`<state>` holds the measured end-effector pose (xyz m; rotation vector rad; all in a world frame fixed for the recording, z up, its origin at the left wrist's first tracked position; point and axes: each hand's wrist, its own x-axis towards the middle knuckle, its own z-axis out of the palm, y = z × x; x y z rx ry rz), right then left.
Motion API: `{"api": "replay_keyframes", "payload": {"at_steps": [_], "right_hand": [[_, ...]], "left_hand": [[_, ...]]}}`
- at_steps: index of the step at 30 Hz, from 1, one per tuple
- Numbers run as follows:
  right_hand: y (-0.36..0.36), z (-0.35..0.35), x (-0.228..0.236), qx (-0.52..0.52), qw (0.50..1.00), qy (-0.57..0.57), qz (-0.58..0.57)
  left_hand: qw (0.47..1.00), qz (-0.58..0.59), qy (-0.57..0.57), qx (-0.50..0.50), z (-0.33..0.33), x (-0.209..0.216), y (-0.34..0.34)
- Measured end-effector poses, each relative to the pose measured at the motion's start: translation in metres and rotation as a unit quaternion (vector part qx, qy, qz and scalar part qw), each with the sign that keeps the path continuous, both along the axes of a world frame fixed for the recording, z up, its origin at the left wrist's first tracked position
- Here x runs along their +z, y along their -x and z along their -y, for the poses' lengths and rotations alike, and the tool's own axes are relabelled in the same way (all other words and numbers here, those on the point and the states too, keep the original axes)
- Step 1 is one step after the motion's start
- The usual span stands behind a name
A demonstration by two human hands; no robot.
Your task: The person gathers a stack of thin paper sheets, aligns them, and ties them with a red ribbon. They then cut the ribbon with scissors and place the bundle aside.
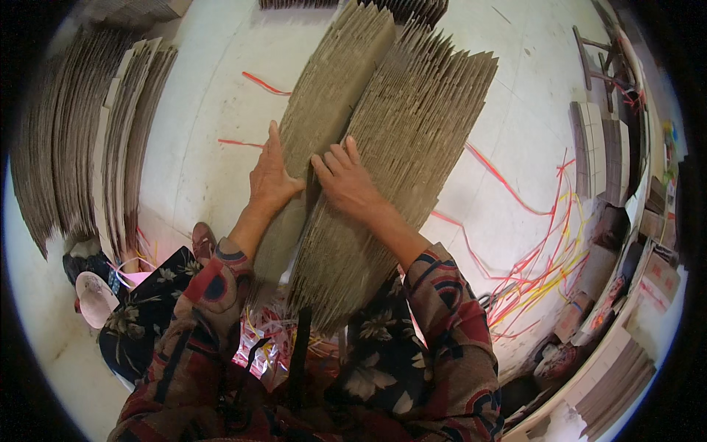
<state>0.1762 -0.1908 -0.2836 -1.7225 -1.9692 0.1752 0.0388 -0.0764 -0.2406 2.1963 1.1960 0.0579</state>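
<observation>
Two long bundles of brown cardboard sheets, packed on edge, lean side by side in front of me and run down between my knees. My left hand (pixel 273 175) lies along the outer side of the left cardboard bundle (pixel 335 81), fingers stretched up and thumb spread toward the gap. My right hand (pixel 347 180) rests on the right cardboard bundle (pixel 423 103), its bent fingers hooked over the edge beside the gap. The fingertips are partly hidden there. The right bundle's far end is uneven and jagged.
Red straps (pixel 508 186) run across the pale floor beneath the bundles. A tangle of red and yellow straps (pixel 534 269) lies to the right. More cardboard stacks (pixel 74 140) stand at left, others (pixel 589 147) at right. A wooden frame (pixel 600 66) is at far right.
</observation>
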Motion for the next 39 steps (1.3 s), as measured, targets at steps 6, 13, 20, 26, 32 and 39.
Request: {"api": "replay_keyframes", "payload": {"at_steps": [6, 13, 20, 26, 32, 39], "right_hand": [[0.000, -0.007, -0.007, -0.030, 0.992, -0.058, -0.110], [-0.032, 0.021, 0.042, -0.201, 0.974, -0.070, -0.080], [-0.055, 0.120, 0.004, -0.553, 0.680, 0.039, -0.480], [-0.042, 0.091, 0.011, -0.487, 0.733, 0.096, -0.465], [-0.044, 0.058, -0.009, -0.486, 0.805, 0.130, -0.313], [-0.056, 0.093, -0.003, -0.480, 0.765, 0.110, -0.415]], "left_hand": [[0.998, 0.004, -0.062, -0.010, 0.007, -0.011, -0.013], [0.997, -0.058, -0.040, -0.025, 0.002, -0.012, 0.003], [0.993, -0.077, -0.061, -0.066, 0.031, 0.004, 0.000], [0.981, -0.161, -0.070, -0.088, 0.033, 0.005, -0.001], [0.988, -0.112, -0.054, -0.091, -0.014, -0.020, 0.026], [0.990, -0.085, -0.064, -0.092, -0.019, -0.030, 0.036]]}}
